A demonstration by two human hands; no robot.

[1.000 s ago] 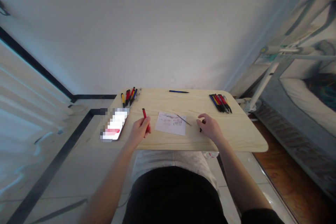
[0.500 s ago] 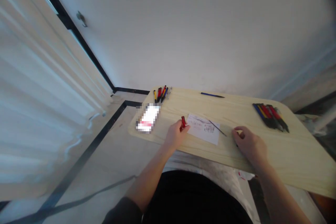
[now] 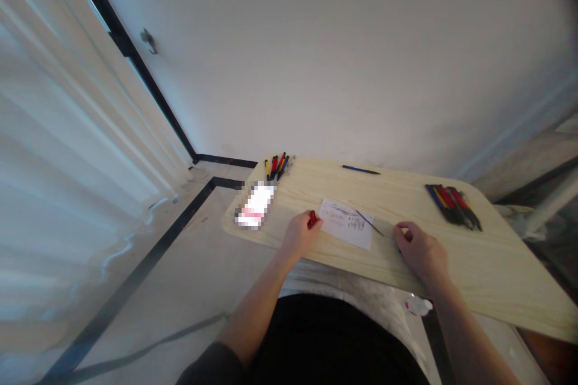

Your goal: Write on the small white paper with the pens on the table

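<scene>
My left hand (image 3: 301, 233) is closed around a short red pen part (image 3: 312, 219) at the left edge of a white sheet of paper (image 3: 345, 230). The sheet has red and dark scribbles. Across its right side lies a thin dark refill (image 3: 369, 223), its lower end past the paper's edge. To the right of the sheet, my right hand (image 3: 422, 251) rests on the table with its fingers curled. A small dark bit shows beneath those fingers, too little to name.
Behind the left hand lie a lit phone (image 3: 255, 204), blurred out, and several coloured pen pieces (image 3: 276, 166). A blue pen (image 3: 361, 169) lies near the wall. Several pens (image 3: 453, 206) lie side by side at the right of the wooden table (image 3: 492, 264).
The view has shifted slightly. The red pen part now shows less above the left fingers and is tilted differently. The right hand stays curled in about the same place on the table.
</scene>
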